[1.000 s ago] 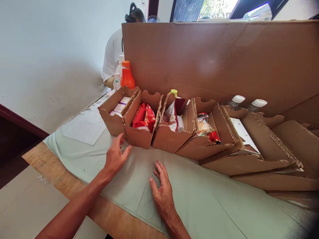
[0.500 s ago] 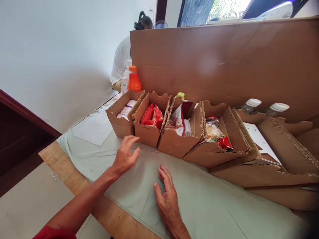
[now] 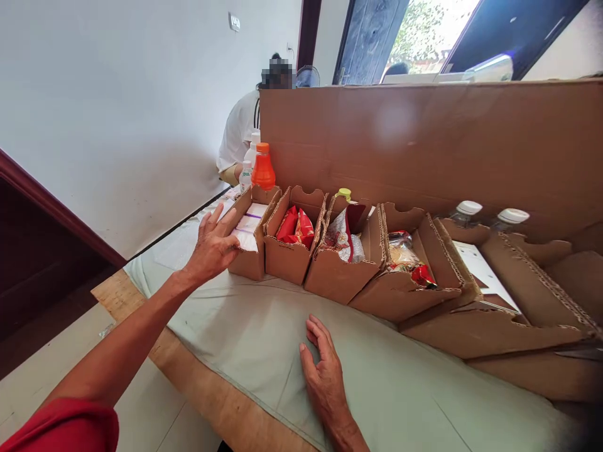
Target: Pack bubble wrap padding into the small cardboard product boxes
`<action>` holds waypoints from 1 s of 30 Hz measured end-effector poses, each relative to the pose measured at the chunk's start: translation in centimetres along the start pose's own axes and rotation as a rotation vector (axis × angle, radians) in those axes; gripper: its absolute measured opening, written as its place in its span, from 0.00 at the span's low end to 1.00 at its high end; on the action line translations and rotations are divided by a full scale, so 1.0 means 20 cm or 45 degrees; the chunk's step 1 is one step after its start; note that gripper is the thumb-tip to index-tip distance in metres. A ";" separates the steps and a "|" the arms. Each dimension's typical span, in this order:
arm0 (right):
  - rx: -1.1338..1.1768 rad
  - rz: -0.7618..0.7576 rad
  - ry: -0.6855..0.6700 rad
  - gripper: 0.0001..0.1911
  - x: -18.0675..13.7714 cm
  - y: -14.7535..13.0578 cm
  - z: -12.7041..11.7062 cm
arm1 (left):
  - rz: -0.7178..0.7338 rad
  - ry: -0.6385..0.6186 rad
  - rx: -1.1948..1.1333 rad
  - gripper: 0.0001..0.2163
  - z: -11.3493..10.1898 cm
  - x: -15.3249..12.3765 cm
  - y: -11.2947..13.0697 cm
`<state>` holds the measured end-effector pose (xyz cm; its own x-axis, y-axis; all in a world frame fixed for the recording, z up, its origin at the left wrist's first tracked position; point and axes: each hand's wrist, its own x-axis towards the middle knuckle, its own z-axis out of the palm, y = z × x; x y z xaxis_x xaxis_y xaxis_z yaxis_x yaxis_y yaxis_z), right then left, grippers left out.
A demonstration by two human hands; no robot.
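Observation:
My left hand (image 3: 213,248) is at the front of the leftmost cardboard box (image 3: 249,267), fingers spread, thumb by the near edge. White packs with purple edges (image 3: 249,223) lie inside that box; I cannot tell whether the thumb touches them. My right hand (image 3: 325,370) rests on the pale green cloth (image 3: 264,339), holding nothing, its fingers loosely apart. To the right of the left hand stands a box (image 3: 287,260) with red snack packets (image 3: 296,226). Beyond it another box (image 3: 336,276) holds a white and maroon packet (image 3: 340,232).
Farther right are a box with clear and red packets (image 3: 405,254) and one with a white flat carton (image 3: 485,276). An orange bottle (image 3: 262,169) and white-capped bottles (image 3: 512,217) stand behind. A tall cardboard panel (image 3: 424,144) runs along the back. A person (image 3: 240,129) sits behind it.
My left hand has moved left and forward, from before the boxes to the leftmost box's front, its fingers spreading. My right hand stays over the cloth. The view has tilted up slightly.

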<state>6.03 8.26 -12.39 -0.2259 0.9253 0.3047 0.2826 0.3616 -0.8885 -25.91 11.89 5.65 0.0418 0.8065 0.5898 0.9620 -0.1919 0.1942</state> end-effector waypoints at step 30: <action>0.281 0.145 0.081 0.31 -0.38 -0.41 -0.07 | -1.253 0.297 -1.738 0.30 0.10 -0.77 0.41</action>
<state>6.77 -1.59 -6.82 -0.1433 0.9664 0.2133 0.0906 0.2274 -0.9696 -18.15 -0.91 -3.34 -0.5422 0.8358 -0.0863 -0.3228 -0.1123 0.9398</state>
